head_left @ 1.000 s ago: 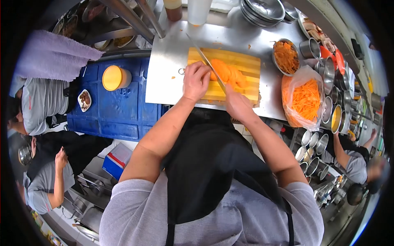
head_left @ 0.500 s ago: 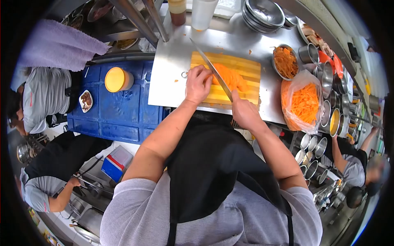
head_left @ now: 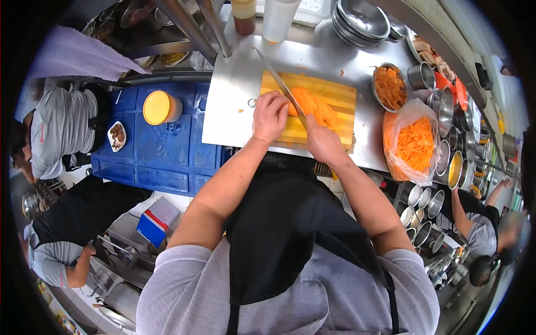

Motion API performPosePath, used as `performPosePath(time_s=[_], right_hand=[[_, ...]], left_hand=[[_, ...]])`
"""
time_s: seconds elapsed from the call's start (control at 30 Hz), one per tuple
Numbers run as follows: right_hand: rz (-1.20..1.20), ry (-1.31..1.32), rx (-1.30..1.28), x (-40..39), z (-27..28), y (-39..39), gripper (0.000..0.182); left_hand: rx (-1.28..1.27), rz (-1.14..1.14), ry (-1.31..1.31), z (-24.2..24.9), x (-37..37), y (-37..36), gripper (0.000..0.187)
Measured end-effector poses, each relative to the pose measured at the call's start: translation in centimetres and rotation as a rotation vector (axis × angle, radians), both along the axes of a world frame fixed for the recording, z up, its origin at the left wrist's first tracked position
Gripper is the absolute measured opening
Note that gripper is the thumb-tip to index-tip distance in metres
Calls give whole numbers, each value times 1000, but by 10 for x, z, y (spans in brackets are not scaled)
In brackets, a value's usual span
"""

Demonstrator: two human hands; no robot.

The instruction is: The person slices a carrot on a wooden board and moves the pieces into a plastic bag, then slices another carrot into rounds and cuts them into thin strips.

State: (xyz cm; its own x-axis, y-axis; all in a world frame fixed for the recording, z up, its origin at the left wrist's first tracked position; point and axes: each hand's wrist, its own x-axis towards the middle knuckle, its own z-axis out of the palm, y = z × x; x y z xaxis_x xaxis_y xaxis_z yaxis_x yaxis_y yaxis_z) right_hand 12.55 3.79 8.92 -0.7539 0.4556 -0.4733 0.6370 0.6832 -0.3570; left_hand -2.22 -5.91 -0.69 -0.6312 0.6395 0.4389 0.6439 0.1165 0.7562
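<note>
A wooden cutting board (head_left: 343, 100) with light and dark stripes lies on the steel counter, and overlapping orange carrot slices (head_left: 317, 109) are fanned across it. My left hand (head_left: 270, 118) is at the board's left side, its fingers curled down on the carrot beside the blade; the part under the fingertips is hidden. In my right hand (head_left: 324, 144) is the handle of a long kitchen knife (head_left: 273, 72). Its blade slants to the upper left, between my left fingers and the slices, with the tip beyond the board's far edge.
To the right stand a clear bag of shredded carrot (head_left: 413, 142) and a metal bowl of orange peelings (head_left: 389, 88). Stacked metal bowls (head_left: 363, 22) sit at the back. A yellow-lidded tub (head_left: 159, 108) rests on the blue surface (head_left: 151, 148). Other people work on both sides.
My right hand and the knife have shifted slightly left and away from me, the blade now closer to my left fingers. The slices are spread more visibly. My left hand has barely moved.
</note>
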Motion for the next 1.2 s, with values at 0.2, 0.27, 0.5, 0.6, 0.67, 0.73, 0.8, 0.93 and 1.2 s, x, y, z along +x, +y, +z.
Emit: performPosePath(time_s=[0.2, 0.27, 0.5, 0.6, 0.67, 0.73, 0.8, 0.93, 1.2], right_hand=[[8, -45, 17, 16, 36, -8, 29], [8, -50, 16, 19, 38, -11, 30], [-4, -43, 15, 15, 20, -14, 31], [-19, -4, 5, -2, -14, -11, 29], [-12, -2, 18, -7, -20, -4, 28], [-12, -16, 25, -1, -14, -6, 27], [24, 7, -6, 0, 1, 0, 28], [11, 5, 19, 12, 25, -5, 29], [28, -34, 14, 16, 32, -8, 28]], left_hand=[[4, 11, -16, -1, 1, 1, 17], [3, 12, -25, -2, 1, 0, 17], [-6, 15, -32, 1, 0, 0, 16], [-17, 13, -36, -3, 3, -2, 16], [-19, 18, -21, -3, -3, 1, 16], [-17, 25, -24, -2, 2, 0, 16], [-5, 27, -24, -1, 2, 0, 17], [3, 30, -51, -3, 2, 0, 18], [0, 25, -45, -4, 2, -1, 18]])
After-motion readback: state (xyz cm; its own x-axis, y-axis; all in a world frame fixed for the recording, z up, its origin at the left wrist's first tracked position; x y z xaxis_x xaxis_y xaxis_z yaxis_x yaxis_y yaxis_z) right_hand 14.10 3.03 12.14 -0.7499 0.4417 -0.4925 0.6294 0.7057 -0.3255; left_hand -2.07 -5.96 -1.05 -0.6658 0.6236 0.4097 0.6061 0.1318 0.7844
